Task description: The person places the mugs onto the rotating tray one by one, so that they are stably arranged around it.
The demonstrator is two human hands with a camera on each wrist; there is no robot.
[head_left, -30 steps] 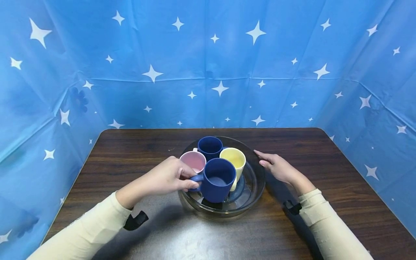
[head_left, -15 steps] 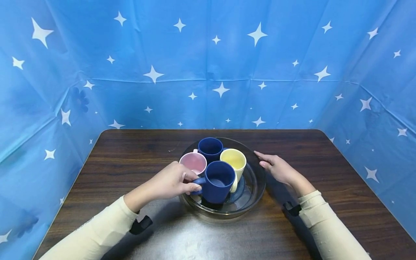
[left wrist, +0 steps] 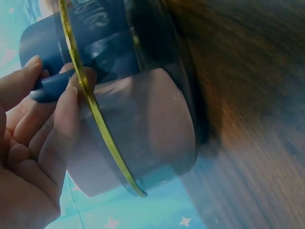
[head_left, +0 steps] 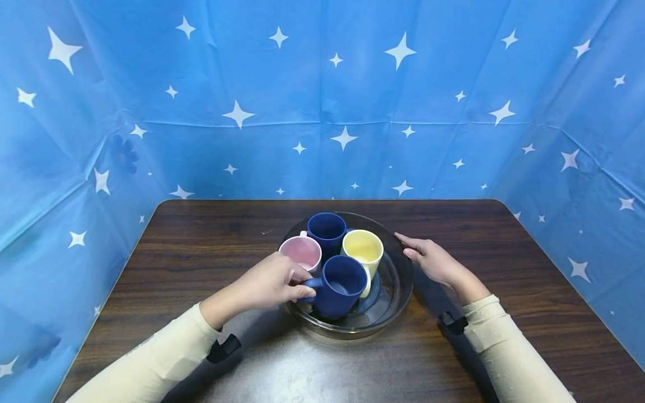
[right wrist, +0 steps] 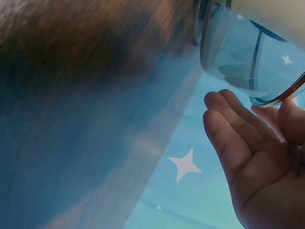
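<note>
My left hand (head_left: 272,282) pinches the handle of a dark blue mug (head_left: 336,301) between thumb and fingers. That mug stands upright inside the near side of a round smoky glass bowl (head_left: 347,331); whether its base touches the bottom is hidden. Behind it in the bowl are a pink mug (head_left: 301,252), a yellow mug (head_left: 372,257) and a second blue mug (head_left: 330,244). In the left wrist view, the pink mug (left wrist: 169,119) shows through the glass wall. My right hand (head_left: 435,263) has its fingers extended, touching the bowl's right rim.
The bowl stands on a dark wood-grain table (head_left: 211,240), slightly right of the middle. A blue curtain (head_left: 282,84) with white stars encloses the table's back and sides.
The front blue mug has come down and a little nearer to me, with my left hand on its handle. My right hand has stayed at the bowl's rim.
</note>
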